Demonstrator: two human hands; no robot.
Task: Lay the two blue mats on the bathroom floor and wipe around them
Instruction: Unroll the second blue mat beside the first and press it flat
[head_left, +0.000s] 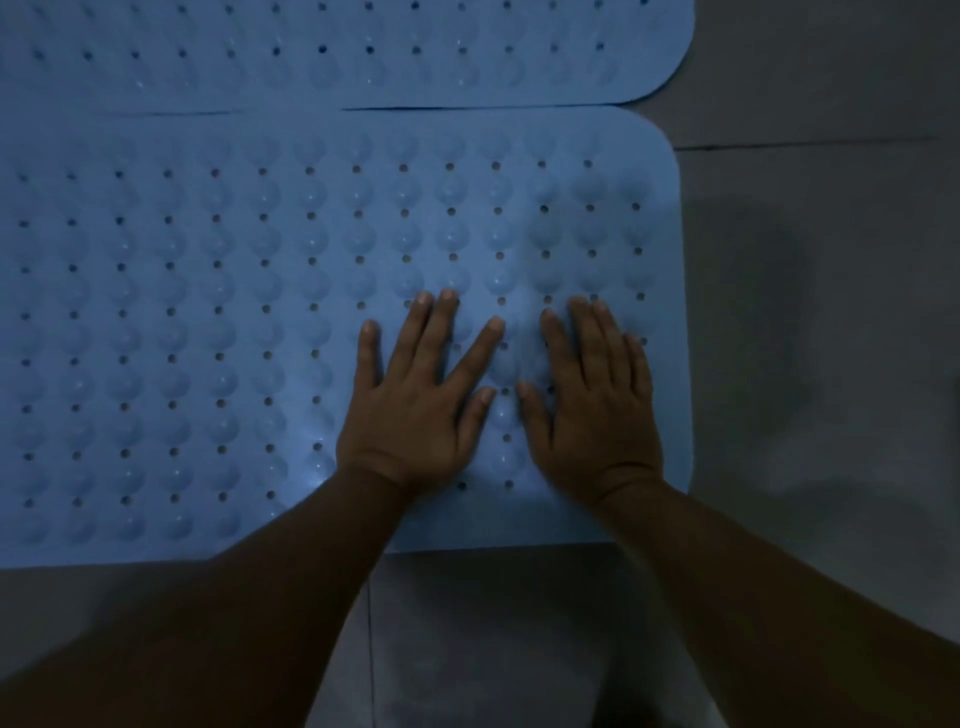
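Observation:
Two blue rubber mats with rows of bumps and small holes lie flat on the floor, side by side. The near mat (208, 312) fills the middle of the view; the far mat (363, 52) lies beyond it, their long edges touching or slightly overlapping. My left hand (415, 400) rests palm down on the near mat with fingers spread. Beside it, my right hand (592, 400) also lies flat on that mat, close to its right end. Neither hand holds anything.
Grey floor tiles (831, 260) show to the right of the mats and in front of them, with grout lines. The light is dim. No cloth or wiper is in view.

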